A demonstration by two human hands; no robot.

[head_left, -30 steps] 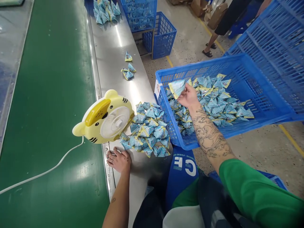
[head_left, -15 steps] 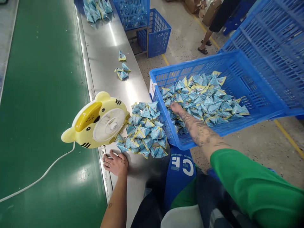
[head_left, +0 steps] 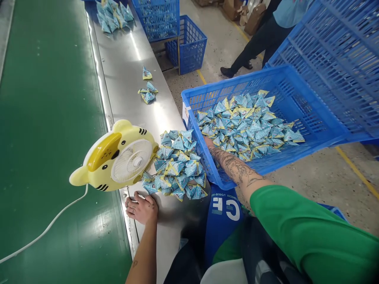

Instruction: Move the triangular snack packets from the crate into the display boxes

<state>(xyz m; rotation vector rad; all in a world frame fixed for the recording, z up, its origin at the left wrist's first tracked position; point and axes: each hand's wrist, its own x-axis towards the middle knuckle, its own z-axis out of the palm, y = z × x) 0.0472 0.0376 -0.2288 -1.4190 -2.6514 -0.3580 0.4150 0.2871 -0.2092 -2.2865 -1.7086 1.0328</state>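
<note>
Steel ledge (head_left: 121, 75) beside green belt (head_left: 50, 98); floor (head_left: 216, 39) perhaps terrazzo.

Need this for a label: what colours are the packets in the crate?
The packets are mostly light blue with yellow edges, best seen in the head view.

Packets (head_left: 174, 167) present light blue with yellow edges, the basket (head_left: 314, 108) blue, the belt (head_left: 53, 118) green, and the fan (head_left: 117, 157) yellow with black stripes.
</note>
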